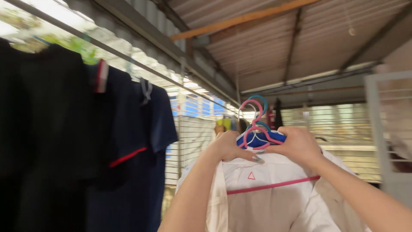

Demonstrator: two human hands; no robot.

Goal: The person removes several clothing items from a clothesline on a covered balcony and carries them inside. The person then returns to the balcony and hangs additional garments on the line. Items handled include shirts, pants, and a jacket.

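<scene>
Holding one white shirt (274, 193) on two hangers (256, 129), left hand (229, 146) and right hand (298, 146) both closed on its collar, three dark shirts (107, 141) nearby.

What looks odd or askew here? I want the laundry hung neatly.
Two hangers, pink and blue, are bunched at the white shirt collar, hooks overlapping. Left hand and right hand grip there. Dark shirts hang straight.

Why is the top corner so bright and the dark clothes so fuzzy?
Head view: daylight blows out the sky gap at top left to white; the hanging black and navy shirts look smeared and shadowed; the white shirt on pink and blue plastic hangers, held by the left hand and right hand, is clearer.
</scene>
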